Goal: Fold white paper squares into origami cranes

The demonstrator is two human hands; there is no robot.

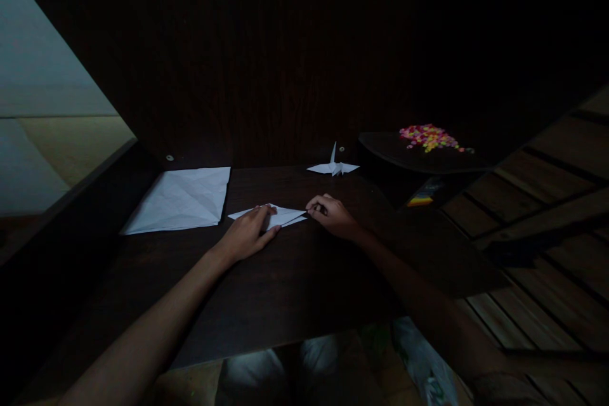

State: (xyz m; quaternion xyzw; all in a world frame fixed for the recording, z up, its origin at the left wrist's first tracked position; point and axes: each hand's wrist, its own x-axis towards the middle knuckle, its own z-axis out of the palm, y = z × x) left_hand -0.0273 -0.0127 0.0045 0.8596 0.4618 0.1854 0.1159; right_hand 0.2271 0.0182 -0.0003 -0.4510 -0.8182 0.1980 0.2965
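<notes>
A white sheet of paper folded into a long, pointed diamond (285,216) lies on the dark wooden table. My left hand (247,231) rests on its left half, fingers and thumb apart, pressing it against the tabletop. At the right tip, the fingers of my right hand (333,214) are pinched together on the paper's point. Two layers part slightly toward that end. Behind my right hand stands a finished white origami crane (334,167) with its wings spread. To the left lie flat white paper sheets (181,200) with crease lines.
A curved dark shelf (380,146) at the right holds a pile of small pink, red and yellow pieces (431,137). A tall dark panel (261,76) rises behind the table. Wooden slats (547,184) are at far right, and a plastic bag (423,361) is below.
</notes>
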